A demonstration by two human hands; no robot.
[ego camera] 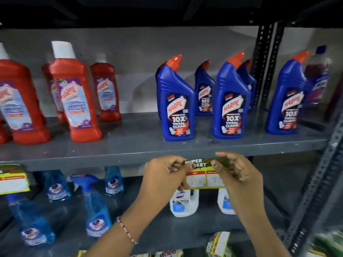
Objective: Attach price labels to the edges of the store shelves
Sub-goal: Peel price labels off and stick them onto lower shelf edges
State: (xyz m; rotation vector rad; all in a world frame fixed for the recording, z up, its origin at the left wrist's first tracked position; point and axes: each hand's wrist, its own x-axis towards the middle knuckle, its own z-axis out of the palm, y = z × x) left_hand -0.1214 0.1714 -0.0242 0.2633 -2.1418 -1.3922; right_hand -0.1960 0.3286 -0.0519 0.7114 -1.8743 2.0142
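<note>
two hands hold one price label (203, 174) up against the front edge of the grey shelf (111, 159). the left hand (163, 175) pinches the left side of the label with thumb and fingers. the right hand (239, 175) pinches the right side the same way. both hands are closed on the label, with a gap between them where the label shows.

the label is green on top with white words, and has two white boxes below with numbers written in them. its top sits right at the shelf edge, and the rest hangs down in front of the lower shelf space. it sits just below the blue harpic bottles (177, 102) that stand on the shelf.

the label looks like thin card or paper. it is very light and it bends easily. it could crease or tear if pulled hard, so a soft pinch at the two sides, near the top, looks best. then the top strip can be pressed flat on the edge.

another price label (13, 179) already hangs from the same edge far to the left, under the red harpic bottles (74, 95). blue spray bottles (95, 204) stand on the lower shelf.
</note>
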